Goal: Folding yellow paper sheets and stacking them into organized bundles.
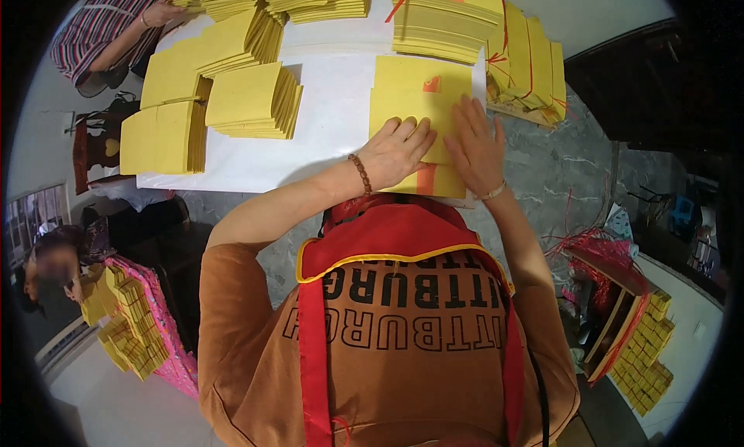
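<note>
left hand (397,151), right hand (475,148), flat on yellow sheets (418,90)

The flat stack of yellow matt paper sheets (418,106) with orange printed patches looks thin and smooth; it lies on a white, smooth-surfaced bench (333,121). The grey marbled stone floor (558,168) has a slight sheen, and the red apron (387,238) is glossy cloth with yellow piping

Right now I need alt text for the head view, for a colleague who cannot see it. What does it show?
Both hands, left hand and right hand, press flat on a stack of yellow paper sheets at the edge of a white table. More yellow paper stacks lie fanned to the left, tied bundles to the right; another person's hand works at the far corner.
</note>
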The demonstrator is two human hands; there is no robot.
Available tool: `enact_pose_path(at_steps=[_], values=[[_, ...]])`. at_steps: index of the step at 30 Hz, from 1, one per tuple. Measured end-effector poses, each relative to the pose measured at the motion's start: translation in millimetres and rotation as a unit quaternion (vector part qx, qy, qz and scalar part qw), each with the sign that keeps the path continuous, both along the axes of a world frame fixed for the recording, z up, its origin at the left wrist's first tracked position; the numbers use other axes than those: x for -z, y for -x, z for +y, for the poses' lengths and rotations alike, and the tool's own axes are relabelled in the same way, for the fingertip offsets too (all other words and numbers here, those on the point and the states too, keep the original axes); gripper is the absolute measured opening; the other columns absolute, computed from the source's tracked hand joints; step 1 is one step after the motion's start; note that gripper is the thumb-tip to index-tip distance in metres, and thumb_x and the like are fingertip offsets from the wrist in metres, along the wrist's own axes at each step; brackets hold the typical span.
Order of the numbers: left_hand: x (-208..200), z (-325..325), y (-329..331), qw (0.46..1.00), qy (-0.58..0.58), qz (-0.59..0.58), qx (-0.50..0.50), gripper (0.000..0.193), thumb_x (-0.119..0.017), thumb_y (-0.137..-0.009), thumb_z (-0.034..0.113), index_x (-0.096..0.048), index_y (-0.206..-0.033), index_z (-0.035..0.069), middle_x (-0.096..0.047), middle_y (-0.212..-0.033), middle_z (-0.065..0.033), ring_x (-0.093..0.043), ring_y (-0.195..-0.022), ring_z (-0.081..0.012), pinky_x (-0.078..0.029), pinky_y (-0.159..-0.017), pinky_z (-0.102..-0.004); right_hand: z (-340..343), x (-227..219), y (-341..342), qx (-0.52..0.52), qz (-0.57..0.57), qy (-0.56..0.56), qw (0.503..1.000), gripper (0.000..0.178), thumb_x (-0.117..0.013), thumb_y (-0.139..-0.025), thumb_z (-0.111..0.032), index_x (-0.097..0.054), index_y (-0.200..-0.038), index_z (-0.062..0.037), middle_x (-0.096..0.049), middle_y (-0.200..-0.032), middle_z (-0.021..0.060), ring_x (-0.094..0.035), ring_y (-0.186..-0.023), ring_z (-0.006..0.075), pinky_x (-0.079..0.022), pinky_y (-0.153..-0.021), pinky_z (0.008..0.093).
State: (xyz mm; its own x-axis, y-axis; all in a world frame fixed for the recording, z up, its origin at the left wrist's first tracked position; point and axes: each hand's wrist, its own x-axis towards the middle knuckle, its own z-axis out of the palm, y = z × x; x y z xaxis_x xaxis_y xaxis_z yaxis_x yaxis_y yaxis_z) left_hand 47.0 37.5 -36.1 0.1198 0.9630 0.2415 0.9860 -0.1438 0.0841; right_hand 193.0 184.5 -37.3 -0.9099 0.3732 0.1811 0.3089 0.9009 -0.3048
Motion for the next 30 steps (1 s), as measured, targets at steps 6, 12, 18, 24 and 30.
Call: enact_pose_path(at_steps=[6, 12, 18, 24, 30], values=[[4, -2, -5, 0.991, -0.054, 0.123, -0.004, 0.049, -0.058, -0.077, 0.029, -0.054, -0.115, -0.001, -0.054, -0.111, -0.0191, -0.049, -0.096, -0.027, -0.04, -0.079, -0.0338, 7, 24, 10, 0.012, -0.046, 0.034, 0.998, 0.064, -0.044, -0.091, -0.04, -0.025, -0.14, -0.0052, -0.019, -0.149, 0.0117, -0.017, -0.137, 0.0272, -0.007, -0.106, 0.0579], [-2, 19, -21, 0.992, 0.058, 0.076, -0.081, 0.042, -0.055, -0.072, 0.023, -0.058, -0.108, 0.002, -0.059, -0.105, -0.0106, -0.054, -0.088, -0.0207, -0.042, -0.072, -0.0296, 16, 11, 12, 0.018, 0.048, 0.249, 0.967, 0.065, -0.038, -0.093, -0.041, -0.019, -0.142, -0.0032, -0.016, -0.149, 0.0133, -0.016, -0.138, 0.028, -0.01, -0.109, 0.0455], [-45, -33, 53, 0.97, -0.216, 0.028, -0.106, 0.042, -0.057, -0.071, 0.016, -0.06, -0.113, 0.02, -0.06, -0.111, 0.0021, -0.055, -0.098, -0.0168, -0.039, -0.08, -0.0359, 22, 8, -4, 0.087, 0.222, 0.48, 0.844, 0.062, -0.031, -0.096, -0.042, -0.02, -0.142, -0.0025, -0.019, -0.148, 0.0135, -0.018, -0.137, 0.0258, -0.015, -0.109, 0.0368], [-33, -136, 158, 0.953, -0.128, 0.034, -0.273, 0.057, -0.056, -0.07, 0.002, -0.055, -0.12, 0.029, -0.058, -0.118, 0.004, -0.05, -0.107, -0.0196, -0.033, -0.088, -0.0395, 26, 21, -12, 0.141, 0.186, 0.435, 0.87, 0.059, -0.028, -0.096, -0.045, -0.031, -0.139, -0.0044, -0.03, -0.144, 0.0118, -0.025, -0.134, 0.0244, -0.02, -0.107, 0.0399], [12, -174, 202, 0.941, 0.0, 0.078, -0.329, 0.053, -0.054, -0.077, 0.004, -0.052, -0.124, 0.028, -0.057, -0.12, 0.0023, -0.049, -0.109, -0.0198, -0.032, -0.089, -0.0402, 21, 28, -16, 0.163, 0.17, 0.426, 0.874, 0.058, -0.025, -0.096, -0.049, -0.045, -0.131, -0.0082, -0.044, -0.135, 0.0087, -0.035, -0.129, 0.0217, -0.023, -0.105, 0.0437]])
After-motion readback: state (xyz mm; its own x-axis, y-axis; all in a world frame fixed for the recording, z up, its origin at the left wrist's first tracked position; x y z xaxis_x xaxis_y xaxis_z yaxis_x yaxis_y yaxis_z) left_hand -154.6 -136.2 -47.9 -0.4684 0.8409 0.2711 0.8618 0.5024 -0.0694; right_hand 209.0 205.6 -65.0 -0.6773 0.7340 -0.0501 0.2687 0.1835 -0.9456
